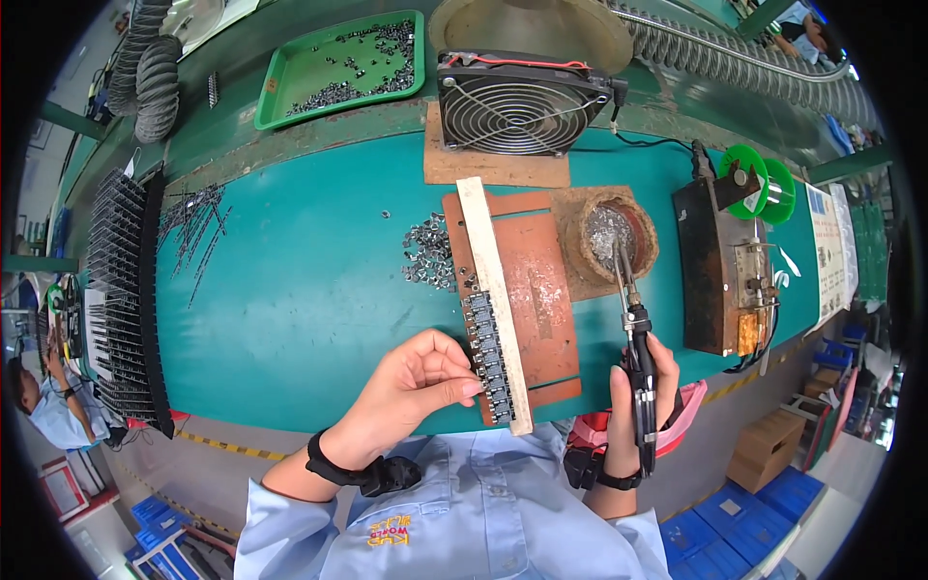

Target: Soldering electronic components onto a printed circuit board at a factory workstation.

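Note:
My right hand (622, 411) is closed around the black handle of a soldering iron (640, 362). Its metal tip reaches into a round, brown-crusted pot (577, 246) holding silvery scraps. Left of it lies a reddish-brown board fixture (536, 275) with a long pale bar (495, 290) across it. Along the bar's left edge runs a row of small dark electronic components (488, 353). At the lower part of this row, my left hand (411, 387) has thumb and forefinger pinched together; what lies between them is hidden. Small metal parts (428, 253) are heaped beside the fixture.
A fan (517, 116) stands behind the fixture. A green tray (300, 77) of small parts is at the back. On the right sits a dark metal box (701, 271) with a green spool (744, 179). A black pin rack (121, 300) and loose thin strips (198, 222) lie left.

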